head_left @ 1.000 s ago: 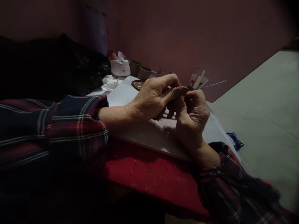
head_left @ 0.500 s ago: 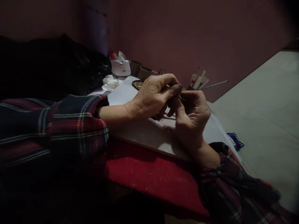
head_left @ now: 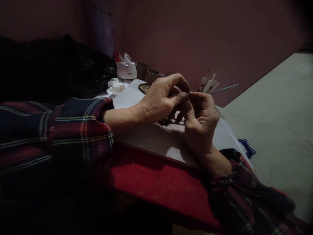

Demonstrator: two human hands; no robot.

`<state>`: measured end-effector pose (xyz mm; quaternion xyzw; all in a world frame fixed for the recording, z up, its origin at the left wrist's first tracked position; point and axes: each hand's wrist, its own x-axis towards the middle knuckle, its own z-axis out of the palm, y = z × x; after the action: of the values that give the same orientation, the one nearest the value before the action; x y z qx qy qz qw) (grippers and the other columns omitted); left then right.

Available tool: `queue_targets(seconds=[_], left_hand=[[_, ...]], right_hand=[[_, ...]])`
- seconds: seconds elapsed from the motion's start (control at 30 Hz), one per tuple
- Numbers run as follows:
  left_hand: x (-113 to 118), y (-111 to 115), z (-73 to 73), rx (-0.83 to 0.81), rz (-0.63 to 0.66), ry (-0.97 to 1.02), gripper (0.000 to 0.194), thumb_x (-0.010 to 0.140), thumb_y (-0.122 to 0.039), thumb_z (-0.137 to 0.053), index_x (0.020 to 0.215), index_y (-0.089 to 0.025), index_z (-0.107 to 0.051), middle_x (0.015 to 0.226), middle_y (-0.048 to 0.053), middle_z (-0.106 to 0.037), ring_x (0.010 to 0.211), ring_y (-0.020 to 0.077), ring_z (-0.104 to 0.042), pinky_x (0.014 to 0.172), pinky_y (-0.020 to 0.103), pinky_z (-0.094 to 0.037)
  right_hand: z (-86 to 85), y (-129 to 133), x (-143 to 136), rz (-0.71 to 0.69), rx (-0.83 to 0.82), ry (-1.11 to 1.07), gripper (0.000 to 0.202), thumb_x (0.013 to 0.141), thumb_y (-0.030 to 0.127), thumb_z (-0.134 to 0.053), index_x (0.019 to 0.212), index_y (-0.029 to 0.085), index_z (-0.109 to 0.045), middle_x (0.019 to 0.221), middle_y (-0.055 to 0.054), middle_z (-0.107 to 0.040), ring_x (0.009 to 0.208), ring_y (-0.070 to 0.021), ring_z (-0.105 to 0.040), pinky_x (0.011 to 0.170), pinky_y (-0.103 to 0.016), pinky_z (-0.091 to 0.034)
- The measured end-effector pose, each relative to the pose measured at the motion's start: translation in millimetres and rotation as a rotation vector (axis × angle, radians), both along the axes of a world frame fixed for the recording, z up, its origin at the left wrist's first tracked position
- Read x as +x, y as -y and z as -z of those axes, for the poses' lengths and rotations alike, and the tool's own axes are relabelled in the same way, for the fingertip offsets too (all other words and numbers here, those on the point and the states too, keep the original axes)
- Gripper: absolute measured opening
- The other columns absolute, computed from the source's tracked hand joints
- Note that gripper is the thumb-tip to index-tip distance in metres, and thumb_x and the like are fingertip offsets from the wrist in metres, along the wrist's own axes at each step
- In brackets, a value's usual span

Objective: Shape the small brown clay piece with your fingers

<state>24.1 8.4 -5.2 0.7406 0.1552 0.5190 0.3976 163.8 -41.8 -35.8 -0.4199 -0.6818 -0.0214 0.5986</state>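
My left hand reaches in from the left above a pale board, its thumb and fingers pinched together. My right hand meets it from the right, fingertips also closed in a pinch. Between the fingertips there seems to be something small and dark, too dim and covered to make out. A dark round piece with yellow specks lies on the board behind my left hand. Under the hands another dark piece shows in part.
Behind the board stand two dark cups, a white plastic container and crumpled tissue. Thin sticks and brushes rise behind my right hand. A red surface lies under the board; a black plastic bag is at left.
Both hands stay nearly in place. The fingers of my left hand have bent a little more, and the fingertips have shifted slightly.
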Motion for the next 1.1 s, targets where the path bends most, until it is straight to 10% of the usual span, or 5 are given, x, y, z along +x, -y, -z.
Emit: queue_targets(seconds=[0.4,1.1], left_hand=[[1.1,3.7,-2.8,0.049,-0.001,-0.002,0.011,0.082,-0.002,-0.058,0.083,-0.014,-0.06,0.068,-0.002,-0.063,0.064,0.0089,-0.064,0.057,0.019,-0.049],[-2.5,5.7,-2.6,0.043,-0.027,-0.043,0.007,0.086,-0.013,-0.058,0.085,-0.019,-0.06,0.064,-0.002,-0.061,0.066,0.0133,-0.064,0.058,0.024,-0.049]], right_hand=[[-4.0,3.1,-3.1,0.008,0.004,-0.069,0.007,0.092,0.028,-0.06,0.088,0.022,-0.061,0.071,0.005,-0.057,0.05,-0.0054,-0.051,0.045,-0.02,-0.045],[0.0,-1.9,0.6,0.051,0.046,0.0,0.019,0.1,0.039,-0.046,0.108,0.025,-0.056,0.088,0.0,-0.06,0.064,-0.0097,-0.061,0.053,-0.025,-0.053]])
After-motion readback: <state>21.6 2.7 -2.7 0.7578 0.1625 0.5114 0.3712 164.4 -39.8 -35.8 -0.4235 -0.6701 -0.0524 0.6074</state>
